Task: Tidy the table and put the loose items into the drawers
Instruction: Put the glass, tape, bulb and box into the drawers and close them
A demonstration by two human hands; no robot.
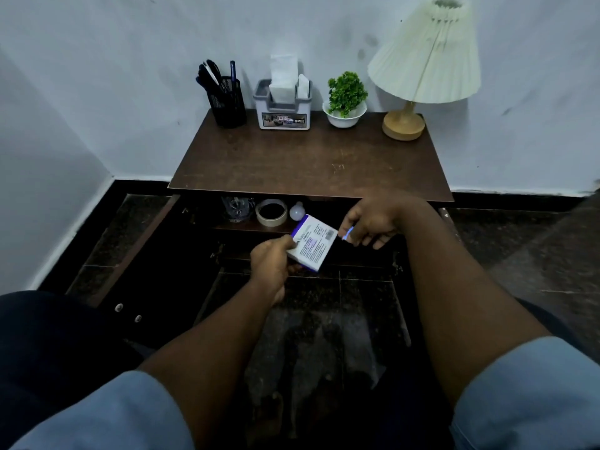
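My left hand (272,262) grips a white and purple box (312,242) by its near end, holding it tilted in front of the open cabinet under the brown table (305,164). My right hand (370,224) is just right of the box, fingers curled, pinching a small white and blue object (346,234). On the shelf inside the cabinet stand a clear glass (237,207), a roll of tape (271,212) and a white bulb (297,211).
At the back of the tabletop stand a black mesh pen holder (229,103), a grey tissue organiser (285,107), a small green plant in a white bowl (345,103) and a lamp (422,69). An open cabinet door (136,251) swings out on the left. The floor is dark tile.
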